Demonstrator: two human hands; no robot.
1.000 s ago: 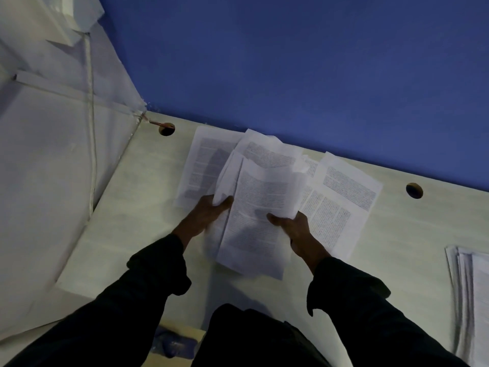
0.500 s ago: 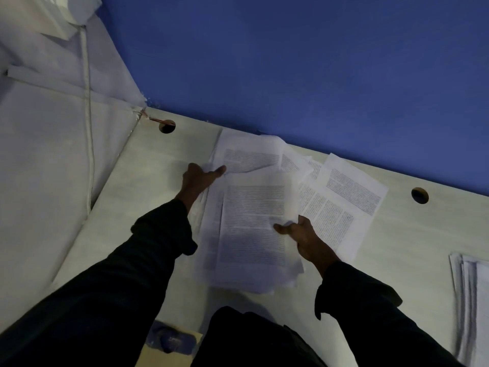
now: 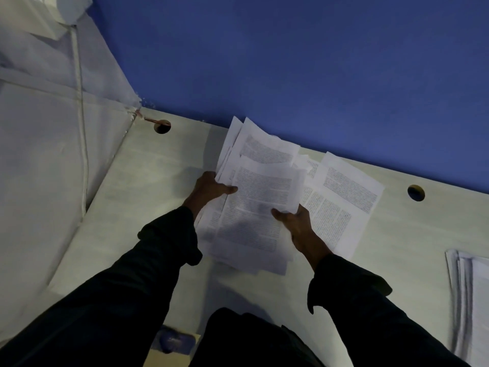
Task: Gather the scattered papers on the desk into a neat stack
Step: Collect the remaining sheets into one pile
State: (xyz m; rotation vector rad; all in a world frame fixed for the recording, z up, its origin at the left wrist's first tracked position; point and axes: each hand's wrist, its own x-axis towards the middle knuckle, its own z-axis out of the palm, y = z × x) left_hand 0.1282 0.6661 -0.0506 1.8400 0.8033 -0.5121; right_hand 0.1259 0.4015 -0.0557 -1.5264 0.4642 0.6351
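I have a loose bundle of white printed paper sheets between my two hands, over the middle of the pale, whitish wooden desk. My left hand grips the bundle's left edge, thumb lying across the top sheet and the other fingers hidden beneath it. My right hand holds the right edge lower down, thumb pressed on the printed face and fingers curled under the paper. Both hands are closed on the sheets.

The bundle's long axis runs from near me toward the blue wall, leaning a little to the right at its far end. The sheets are not squared: the far corners fan out in several points close to the wall, and the near edges step unevenly toward my body. The lines of print run across, roughly left to right.

Just to the right, partly tucked under the bundle, more white printed pages lie flat on the desk, tilted so their long axis slants away to the upper right. Well apart, at the desk's right edge, sits a separate pile of white papers. Two round cable holes show in the desk, one far left and one far right. My dark sleeves cover both forearms.
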